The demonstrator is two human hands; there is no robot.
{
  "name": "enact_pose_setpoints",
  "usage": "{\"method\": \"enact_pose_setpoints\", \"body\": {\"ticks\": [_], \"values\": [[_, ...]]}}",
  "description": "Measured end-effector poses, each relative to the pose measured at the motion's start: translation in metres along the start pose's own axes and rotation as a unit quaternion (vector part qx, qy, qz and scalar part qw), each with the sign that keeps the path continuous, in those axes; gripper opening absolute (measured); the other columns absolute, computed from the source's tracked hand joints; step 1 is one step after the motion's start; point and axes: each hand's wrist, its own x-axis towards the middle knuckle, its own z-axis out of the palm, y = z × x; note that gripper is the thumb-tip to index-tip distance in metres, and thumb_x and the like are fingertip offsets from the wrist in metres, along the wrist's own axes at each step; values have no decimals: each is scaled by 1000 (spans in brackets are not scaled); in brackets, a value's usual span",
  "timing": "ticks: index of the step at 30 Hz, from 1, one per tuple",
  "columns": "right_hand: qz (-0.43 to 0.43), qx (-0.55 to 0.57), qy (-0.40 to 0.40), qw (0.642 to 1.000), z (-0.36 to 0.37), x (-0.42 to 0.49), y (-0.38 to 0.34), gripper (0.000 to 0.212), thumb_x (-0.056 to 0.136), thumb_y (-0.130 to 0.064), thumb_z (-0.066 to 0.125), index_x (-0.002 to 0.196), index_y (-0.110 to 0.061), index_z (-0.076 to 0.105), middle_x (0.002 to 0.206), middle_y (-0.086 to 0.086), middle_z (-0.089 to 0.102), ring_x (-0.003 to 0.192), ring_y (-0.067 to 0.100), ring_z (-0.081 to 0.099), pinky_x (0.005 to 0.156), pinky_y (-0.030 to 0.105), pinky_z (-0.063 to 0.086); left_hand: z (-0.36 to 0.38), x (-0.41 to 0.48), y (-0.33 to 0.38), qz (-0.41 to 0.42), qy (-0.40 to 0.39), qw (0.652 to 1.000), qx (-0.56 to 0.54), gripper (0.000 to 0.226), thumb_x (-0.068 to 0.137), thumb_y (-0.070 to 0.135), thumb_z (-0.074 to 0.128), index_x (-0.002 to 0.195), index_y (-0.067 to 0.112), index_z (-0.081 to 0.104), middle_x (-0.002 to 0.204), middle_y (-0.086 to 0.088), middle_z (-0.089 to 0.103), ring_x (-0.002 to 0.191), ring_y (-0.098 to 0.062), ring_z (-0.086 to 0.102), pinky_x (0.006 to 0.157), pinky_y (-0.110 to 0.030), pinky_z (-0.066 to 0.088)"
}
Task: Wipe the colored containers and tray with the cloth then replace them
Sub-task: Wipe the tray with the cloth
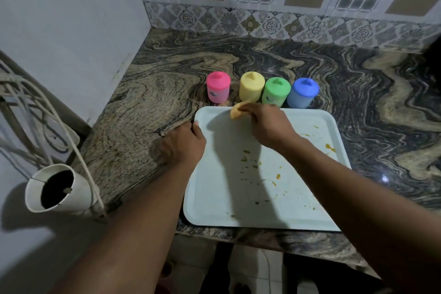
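Right grip (269, 126) closed round the cloth (236, 112) at the far edge of the tray (214, 198), left grip (183, 143) pinching its left rim: person should hold that brace & drag firm strokes toward the smears (250, 162) mid/right, w/ 4 containers (251, 87) parked just behind on the surface (143, 126).
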Motion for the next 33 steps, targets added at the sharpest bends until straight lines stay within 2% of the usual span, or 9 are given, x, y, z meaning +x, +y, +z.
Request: {"method": "enact_pose_setpoints", "body": {"ticks": [2, 7, 10, 14, 17, 19, 21, 27, 33], "values": [[0, -61, -67, 996, 16, 0, 2, 50, 77, -20, 44, 119, -33, 68, 124, 3, 68, 113, 31, 62, 91, 40, 53, 1, 0, 0, -1, 3, 1000, -5, 43, 102, 44, 39, 91, 14, 67, 92, -18, 70, 89, -42, 64, 69, -39, 37], [-36, -86, 9, 996, 57, -77, -14, 43, 85, -16, 38, 110, -16, 73, 126, 8, 69, 120, 33, 61, 90, 47, 53, 1, -3, 1, -10, 21, 1000, -8, 43, 101, 45, 41, 90, 13, 68, 92, -19, 70, 88, -42, 64, 67, -38, 37], [-77, -83, 14, 993, 66, -128, -13, 38, 73, -14, 51, 100, -21, 77, 118, 0, 74, 110, 25, 69, 73, 35, 59, -3, -5, 4, -13, 18, 1000, -3, 43, 102, 44, 41, 94, 12, 69, 94, -20, 70, 90, -43, 64, 67, -38, 36], [-127, -55, -73, 988, 51, -180, -14, 41, 69, -17, 56, 102, -29, 76, 114, -10, 74, 109, 14, 67, 74, 29, 60, -6, -6, 6, -11, 14, 1000, 5, 42, 102, 42, 42, 97, 11, 70, 98, -20, 71, 94, -43, 64, 68, -38, 34], [-94, 4, -95, 991, 33, -173, -14, 46, 75, -16, 43, 107, -32, 71, 102, -10, 73, 99, 19, 64, 72, 38, 56, -5, -6, 5, -18, 14, 1000, 2, 43, 102, 44, 42, 96, 12, 70, 97, -19, 71, 94, -42, 64, 68, -38, 34], [-74, 45, -40, 995, 31, -154, -18, 45, 78, -14, 45, 113, -28, 70, 107, -7, 73, 97, 24, 62, 73, 42, 55, -3, -4, 5, -21, 13, 1000, -7, 44, 101, 47, 41, 94, 13, 69, 96, -18, 71, 92, -42, 64, 67, -37, 35], [-97, 33, -4, 995, 38, -135, -32, 46, 78, -13, 46, 115, -25, 69, 109, -4, 73, 96, 27, 60, 73, 42, 53, -2, -2, 3, -22, 9, 1000, -12, 46, 101, 49, 40, 90, 14, 68, 91, -17, 70, 88, -41, 64, 65, -37, 37], [-197, -39, -55, 978, 63, -167, -31, 28, 71, -20, 45, 94, -21, 61, 82, -2, 60, 76, 25, 53, 53, 36, 44, 3, -1, -1, -5, 11, 1000, -11, 47, 101, 50, 38, 79, 15, 61, 81, -15, 68, 76, -39, 62, 60, -35, 37], [-146, -59, -56, 986, 43, -191, 18, 30, 68, -21, 55, 95, -22, 68, 85, -7, 61, 77, 19, 52, 55, 35, 49, -1, -1, 0, 6, 12, 1000, -1, 46, 102, 46, 40, 86, 12, 66, 86, -19, 69, 82, -43, 64, 61, -36, 36]]}}
